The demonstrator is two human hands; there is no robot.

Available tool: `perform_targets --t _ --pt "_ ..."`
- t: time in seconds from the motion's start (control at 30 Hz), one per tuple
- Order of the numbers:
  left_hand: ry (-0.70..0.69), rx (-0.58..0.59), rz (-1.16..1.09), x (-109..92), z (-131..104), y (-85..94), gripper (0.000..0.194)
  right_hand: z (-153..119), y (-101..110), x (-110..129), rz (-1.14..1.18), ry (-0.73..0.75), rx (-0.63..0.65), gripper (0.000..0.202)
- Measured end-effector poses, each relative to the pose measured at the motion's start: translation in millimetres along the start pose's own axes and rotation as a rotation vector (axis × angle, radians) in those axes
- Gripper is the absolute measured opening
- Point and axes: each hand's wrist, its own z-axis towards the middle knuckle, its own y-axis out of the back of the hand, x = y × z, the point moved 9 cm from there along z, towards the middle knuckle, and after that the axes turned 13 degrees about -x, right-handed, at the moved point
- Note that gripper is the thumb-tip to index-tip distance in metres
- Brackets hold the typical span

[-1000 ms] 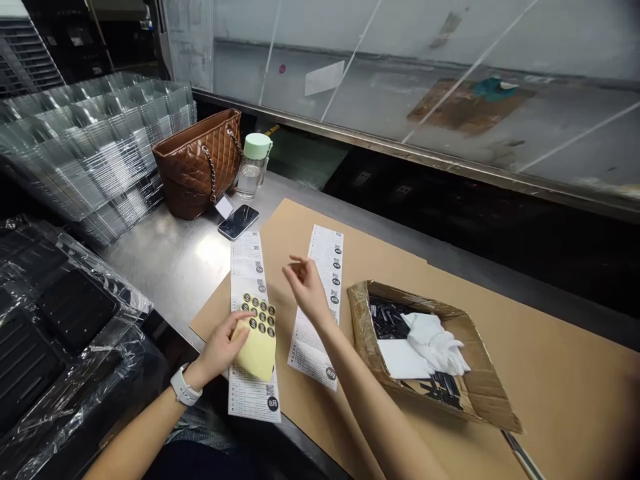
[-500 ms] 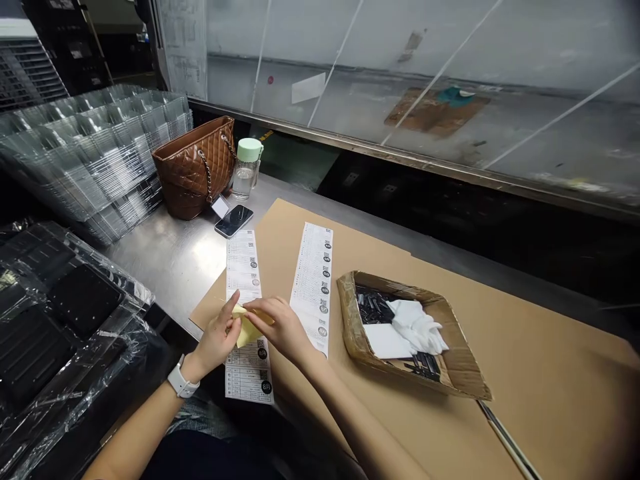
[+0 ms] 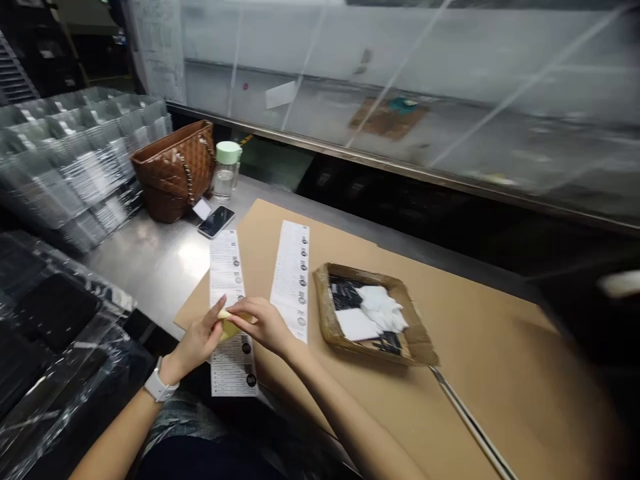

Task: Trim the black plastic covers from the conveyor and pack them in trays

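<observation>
A small piece of yellow paper [image 3: 229,329] is pinched between the fingertips of my left hand [image 3: 197,341] and my right hand [image 3: 264,325]. Its upper edge looks curled or folded; the fingers cover part of it. My left wrist wears a white watch. Beneath my hands lies a long printed label sheet [image 3: 233,373] with black round marks, partly hidden by them. To the right, a second printed sheet [image 3: 291,273] rests on the brown cardboard [image 3: 350,413].
An open cardboard box [image 3: 325,320] with black parts and white cloth sits right of the sheets. Behind are a phone [image 3: 216,221], a brown handbag [image 3: 167,177] and a bottle [image 3: 224,177]. Stacked clear trays [image 3: 85,160] stand left. A metal strip [image 3: 470,423] lies on the cardboard.
The view has swung to the right, so the scene sits further left and is blurred. Both hands still hold the yellow paper, whose upper edge now looks more rolled.
</observation>
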Motion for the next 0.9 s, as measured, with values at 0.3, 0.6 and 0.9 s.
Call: perform_targets --t 0.3,0.6,0.9 --pt "-0.236 -0.293 0.145 -13.8 3.7 26.9 0.052 -5.0 4.4 -0.8 0.202 -0.206 -0.082 0.011" --pt "0.045 -0.263 -0.033 -8.1 9.1 16.4 0.057 -13.3 32.8 -3.3 0.068 -0.284 -0.349 0.014" --pt "0.315 -0.304 -0.415 -9.8 16.9 -0.1 0.07 -25.1 20.3 39.0 -0.078 0.164 -0.291 0.029"
